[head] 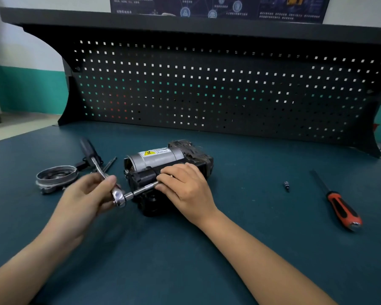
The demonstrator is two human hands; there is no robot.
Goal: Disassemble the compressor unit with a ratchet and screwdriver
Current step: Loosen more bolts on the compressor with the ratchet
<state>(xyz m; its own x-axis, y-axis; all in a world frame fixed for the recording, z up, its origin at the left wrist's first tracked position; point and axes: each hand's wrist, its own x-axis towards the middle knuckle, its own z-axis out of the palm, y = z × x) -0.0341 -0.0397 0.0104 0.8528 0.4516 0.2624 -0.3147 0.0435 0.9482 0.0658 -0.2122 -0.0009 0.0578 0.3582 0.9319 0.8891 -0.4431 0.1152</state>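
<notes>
The compressor unit (pixel 161 160), a silver cylinder with a yellow warning label on a black body, lies on the dark teal bench (pixel 185 249). My left hand (pixel 86 192) grips the ratchet (pixel 119 195) near its chrome head, its black handle pointing up and away. An extension bar (pixel 144 188) runs from the ratchet head to the right along the compressor's front. My right hand (pixel 183 183) rests on the compressor and pinches the far end of the extension bar. The bar's tip is hidden under my fingers.
A removed round metal cover (pixel 56 176) lies left of the compressor, with a thin rod (pixel 110 164) and a black part behind it. A red-and-black screwdriver (pixel 339 205) and a small bit (pixel 286 186) lie at the right. A black pegboard (pixel 207 89) backs the bench.
</notes>
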